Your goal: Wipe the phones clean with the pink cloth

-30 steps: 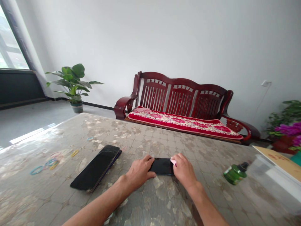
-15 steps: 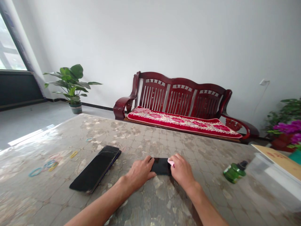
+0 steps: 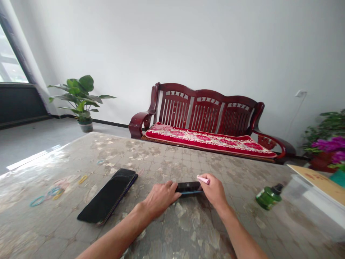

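Observation:
A dark smartphone (image 3: 188, 186) is tilted up over the table, so its screen looks narrow and a blue lower edge shows. My left hand (image 3: 163, 196) is closed on the phone's left end, thumb along the near edge. At the opposite end, my right hand (image 3: 215, 190) is closed round a folded pink cloth (image 3: 204, 179), which sticks out above the fingers. That hand meets the phone's right corner, but its fingertips are partly hidden. Left of my hands lies a larger black tablet (image 3: 109, 196), with another thin dark item under it.
Several coloured rubber bands (image 3: 55, 193) lie on the patterned tablecloth (image 3: 129, 151) to the left. A green bottle (image 3: 268, 196) stands at right beside a clear plastic box (image 3: 309, 201) with a tan lid-like sheet (image 3: 320, 183). A red wooden bench (image 3: 207, 115) is beyond the table.
The phone has gone from lying nearly flat to tilted, its blue edge now showing. My right hand has moved slightly right and up, with more of the pink cloth visible.

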The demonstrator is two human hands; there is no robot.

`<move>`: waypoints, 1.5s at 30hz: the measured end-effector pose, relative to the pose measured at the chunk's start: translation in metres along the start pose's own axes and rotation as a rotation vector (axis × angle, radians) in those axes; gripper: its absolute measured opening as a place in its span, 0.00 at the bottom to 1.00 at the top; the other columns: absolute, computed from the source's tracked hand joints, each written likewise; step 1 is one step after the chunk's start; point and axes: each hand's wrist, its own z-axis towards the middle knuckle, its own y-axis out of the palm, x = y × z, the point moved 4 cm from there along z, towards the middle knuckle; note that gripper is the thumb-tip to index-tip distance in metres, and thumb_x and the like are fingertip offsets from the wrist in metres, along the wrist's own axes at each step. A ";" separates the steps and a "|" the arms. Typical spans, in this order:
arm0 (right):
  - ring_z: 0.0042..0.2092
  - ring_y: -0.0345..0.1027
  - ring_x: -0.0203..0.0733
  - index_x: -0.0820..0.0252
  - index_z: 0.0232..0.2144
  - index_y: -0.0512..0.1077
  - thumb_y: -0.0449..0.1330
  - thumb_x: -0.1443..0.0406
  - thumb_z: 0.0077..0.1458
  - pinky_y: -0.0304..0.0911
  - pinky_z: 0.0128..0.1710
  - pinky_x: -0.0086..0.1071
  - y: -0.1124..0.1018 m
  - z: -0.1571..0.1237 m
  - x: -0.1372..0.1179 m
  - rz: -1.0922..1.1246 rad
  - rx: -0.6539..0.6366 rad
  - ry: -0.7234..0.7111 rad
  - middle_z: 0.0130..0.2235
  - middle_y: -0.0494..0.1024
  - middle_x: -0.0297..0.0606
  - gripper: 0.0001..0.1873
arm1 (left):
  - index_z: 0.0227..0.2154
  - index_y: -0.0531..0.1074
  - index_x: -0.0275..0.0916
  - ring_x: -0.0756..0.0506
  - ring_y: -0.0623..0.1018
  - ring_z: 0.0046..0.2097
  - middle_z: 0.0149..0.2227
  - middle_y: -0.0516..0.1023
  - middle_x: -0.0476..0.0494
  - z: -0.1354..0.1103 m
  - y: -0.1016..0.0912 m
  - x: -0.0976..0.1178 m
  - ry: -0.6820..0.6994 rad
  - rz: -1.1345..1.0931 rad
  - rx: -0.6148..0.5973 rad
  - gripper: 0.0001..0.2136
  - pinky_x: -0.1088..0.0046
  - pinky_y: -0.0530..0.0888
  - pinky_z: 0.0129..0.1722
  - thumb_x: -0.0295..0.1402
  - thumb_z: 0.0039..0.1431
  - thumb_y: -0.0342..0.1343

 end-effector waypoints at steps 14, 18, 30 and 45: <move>0.39 0.72 0.42 0.56 0.34 0.75 0.53 0.68 0.53 0.61 0.39 0.31 -0.024 -0.009 -0.025 -0.043 0.277 -0.367 0.36 0.79 0.38 0.11 | 0.40 0.71 0.41 0.42 0.82 0.40 0.37 0.82 0.45 -0.002 -0.006 -0.008 -0.089 -0.156 0.000 0.09 0.75 0.70 0.33 0.40 0.70 0.50; 0.38 0.69 0.41 0.55 0.34 0.75 0.54 0.74 0.52 0.59 0.38 0.31 -0.022 -0.020 -0.042 -0.209 0.266 -0.522 0.34 0.77 0.37 0.13 | 0.40 0.71 0.42 0.42 0.82 0.41 0.38 0.82 0.45 -0.002 -0.004 -0.008 -0.100 -0.161 0.032 0.09 0.75 0.68 0.33 0.39 0.69 0.50; 0.38 0.64 0.43 0.56 0.37 0.74 0.55 0.72 0.59 0.57 0.40 0.35 -0.001 -0.042 -0.076 -0.242 0.236 -0.696 0.33 0.74 0.37 0.10 | 0.38 0.74 0.44 0.44 0.81 0.41 0.38 0.82 0.50 -0.002 -0.001 -0.012 -0.162 -0.251 0.164 0.06 0.76 0.67 0.35 0.38 0.66 0.55; 0.40 0.68 0.42 0.58 0.42 0.74 0.54 0.75 0.57 0.63 0.42 0.33 0.008 -0.046 -0.080 -0.148 0.192 -0.754 0.37 0.75 0.39 0.15 | 0.40 0.75 0.44 0.44 0.81 0.43 0.40 0.83 0.48 0.001 -0.002 -0.011 -0.183 -0.263 0.155 0.07 0.76 0.68 0.37 0.37 0.67 0.53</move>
